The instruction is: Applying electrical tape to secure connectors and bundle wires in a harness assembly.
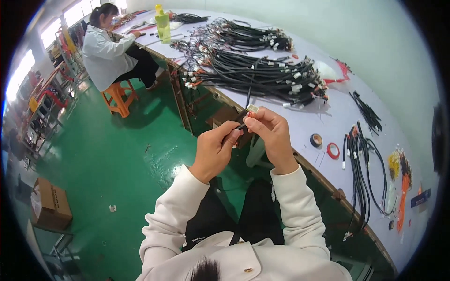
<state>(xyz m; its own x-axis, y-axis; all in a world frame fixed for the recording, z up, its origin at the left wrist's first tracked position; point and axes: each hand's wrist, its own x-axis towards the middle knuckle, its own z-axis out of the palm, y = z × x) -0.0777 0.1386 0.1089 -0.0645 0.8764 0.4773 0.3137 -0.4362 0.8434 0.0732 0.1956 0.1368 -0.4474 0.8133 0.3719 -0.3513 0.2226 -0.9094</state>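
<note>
Both hands meet in front of me, just off the table's front edge. My left hand (pixel 210 152) pinches a black sleeved cable (pixel 242 126) between thumb and fingers. In my right hand (pixel 275 138), thumb and forefinger close on a small white connector (pixel 252 108) with short red or orange wires below it. The wires seem to run down toward the black cable, though my fingers hide part of the join. Beyond my hands, a large bundle of black cables (pixel 262 77) with white plugs lies on the table.
A second cable bundle (pixel 243 35) lies farther back on the white table (pixel 304 126). To the right are black tape (pixel 316 140), red tape (pixel 333 150), loose cables (pixel 358 173) and orange wires (pixel 402 201). A person (pixel 110 47) sits on an orange stool (pixel 120 98); a carton (pixel 50 205) stands left.
</note>
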